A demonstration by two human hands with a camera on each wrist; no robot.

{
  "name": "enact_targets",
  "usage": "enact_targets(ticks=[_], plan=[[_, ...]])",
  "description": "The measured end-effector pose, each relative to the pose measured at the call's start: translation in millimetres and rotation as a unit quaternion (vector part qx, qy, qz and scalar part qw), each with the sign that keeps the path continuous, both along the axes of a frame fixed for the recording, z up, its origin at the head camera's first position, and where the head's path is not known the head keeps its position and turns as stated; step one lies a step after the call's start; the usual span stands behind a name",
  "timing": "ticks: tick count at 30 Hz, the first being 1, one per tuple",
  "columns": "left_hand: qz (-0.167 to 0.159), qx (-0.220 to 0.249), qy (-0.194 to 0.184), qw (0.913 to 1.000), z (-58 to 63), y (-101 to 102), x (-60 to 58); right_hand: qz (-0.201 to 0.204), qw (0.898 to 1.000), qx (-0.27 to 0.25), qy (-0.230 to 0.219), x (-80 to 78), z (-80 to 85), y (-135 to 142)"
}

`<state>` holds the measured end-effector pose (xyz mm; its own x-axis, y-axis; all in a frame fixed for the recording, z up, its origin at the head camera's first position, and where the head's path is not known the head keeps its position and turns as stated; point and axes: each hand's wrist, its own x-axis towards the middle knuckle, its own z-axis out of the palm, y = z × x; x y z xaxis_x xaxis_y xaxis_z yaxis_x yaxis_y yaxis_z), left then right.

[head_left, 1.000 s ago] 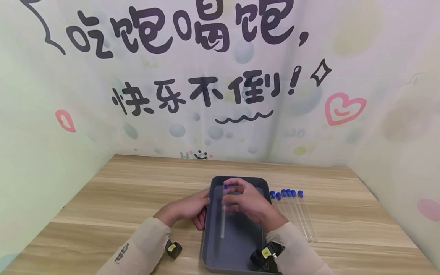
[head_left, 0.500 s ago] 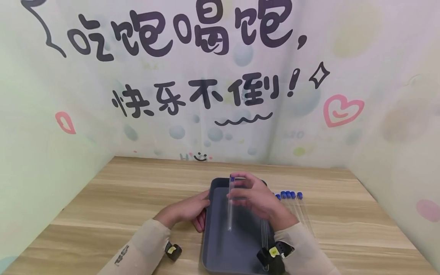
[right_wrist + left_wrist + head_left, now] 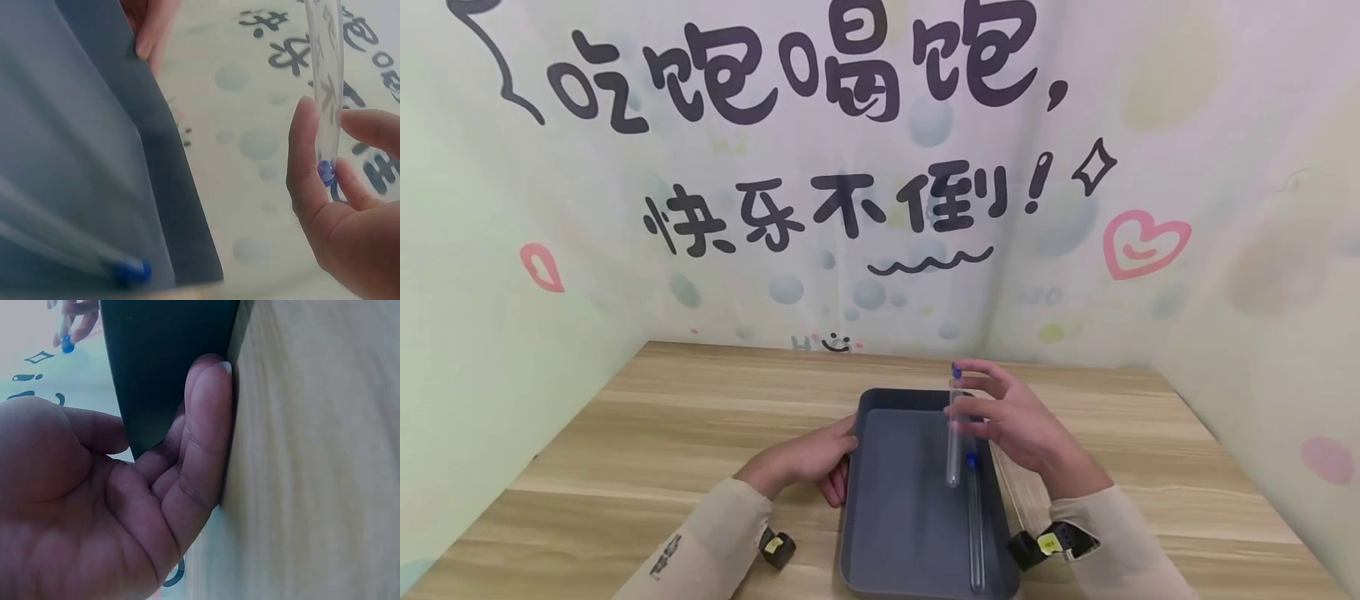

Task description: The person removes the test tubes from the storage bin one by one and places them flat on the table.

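Note:
My right hand (image 3: 1018, 421) pinches a clear test tube (image 3: 953, 454) with a blue cap, held upright over the right part of a dark grey tray (image 3: 895, 492). In the right wrist view the thumb and fingers are around the tube (image 3: 328, 81) near its cap. Another blue-capped test tube (image 3: 975, 525) lies lengthwise inside the tray along its right wall. My left hand (image 3: 812, 458) grips the tray's left side. Its thumb is at the rim and its fingers (image 3: 206, 431) lie against the outer wall, as the left wrist view shows.
The tray rests on a wood-grain table (image 3: 700, 417). A printed cloth (image 3: 737, 292) with lettering hangs behind it, and pale side walls stand left and right. A sliver of tube (image 3: 1017, 492) shows on the table between the tray and my right forearm.
My right hand has moved right and up with the test tube, from mid-tray to near the right rim. The tube in the tray came into view; the row of tubes on the table became hidden.

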<state>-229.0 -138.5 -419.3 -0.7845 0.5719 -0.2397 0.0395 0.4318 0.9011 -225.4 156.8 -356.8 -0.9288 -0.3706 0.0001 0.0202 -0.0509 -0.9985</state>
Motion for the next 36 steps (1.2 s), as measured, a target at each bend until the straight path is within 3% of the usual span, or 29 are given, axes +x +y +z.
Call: enact_targets(ticks=[13, 21, 36], plan=[[0.006, -0.003, 0.000, 1.0000, 0.0, 1, -2.0, -0.033, 0.998, 0.053, 0.029, 1.1, -7.6, 67], [0.007, 0.002, -0.009, 0.9999, -3.4, 5, 0.6, -0.049, 0.995, 0.079, 0.023, 7.0, -18.0, 108], [0.008, 0.002, -0.004, 1.0000, -2.2, 1, 0.3, -0.056, 0.989, 0.137, 0.005, -7.3, -40.9, 149]])
